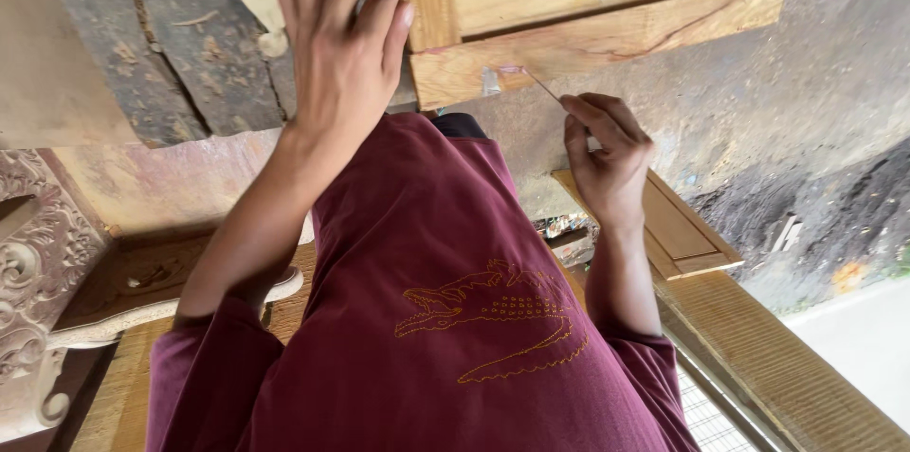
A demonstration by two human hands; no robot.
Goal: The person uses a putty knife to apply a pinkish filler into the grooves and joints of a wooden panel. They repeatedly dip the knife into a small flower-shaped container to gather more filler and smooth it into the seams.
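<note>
Right hand [607, 153] pinches thin stick [545, 87], angled up-left toward wooden frame [607, 40]; left hand [341, 45] spread open.

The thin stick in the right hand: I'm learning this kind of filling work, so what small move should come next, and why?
Probably ease the thin stick a little further along the pale patch on the wooden door frame. Its tip already sits at that patch, the right hand pinches the stick's near end, and the left hand lies spread flat beside the frame.
</note>
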